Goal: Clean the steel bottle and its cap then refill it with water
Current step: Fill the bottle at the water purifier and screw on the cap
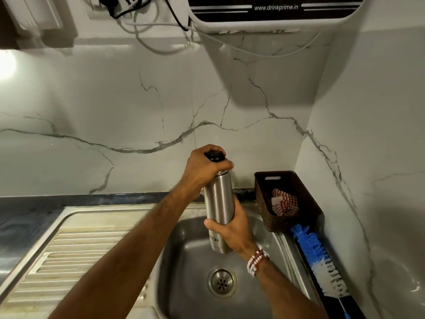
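Head view: where's the bottle (218, 199)?
— Near upright above the sink (184, 261). Right hand (232, 233) at its 5 o'clock, grip clamped round the lower body.
— And the cap (215, 155)?
— On top, at 12; left hand (204, 169), grip clamped over it. Brush (315, 254) and basket (264, 203) sit at 3 o'clock, against the wall.

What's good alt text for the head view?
A person holds a steel bottle roughly upright over a steel sink, right hand gripping its body, left hand wrapped around its black cap. A brown basket holding a checked cloth and a blue-and-white bottle brush sit right of the sink.
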